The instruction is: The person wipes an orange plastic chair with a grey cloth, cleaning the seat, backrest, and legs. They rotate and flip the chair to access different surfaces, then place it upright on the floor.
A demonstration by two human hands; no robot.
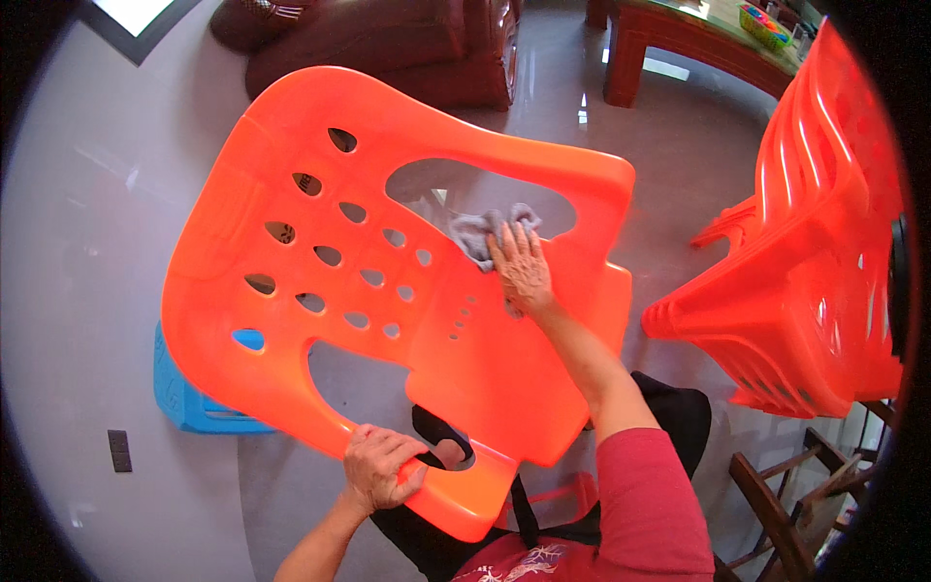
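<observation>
An orange plastic armchair (485, 388) is tilted in front of me, its backrest with drop-shaped holes toward the upper left. My left hand (383, 466) is closed around its near armrest, thumb on top. On the inner side of the far armrest, where it meets the seat, my right hand (524, 267) presses a crumpled grey cloth (473, 233) against the plastic. The cloth bunches out beyond the fingertips, and its part under the palm is hidden.
Stacked orange chairs (805, 281) stand at the right, with a dark wooden frame (795, 495) below them. A blue plastic stool (189, 393) sits partly behind the backrest. A brown leather sofa (388, 53) and a wooden table (630, 48) are at the back.
</observation>
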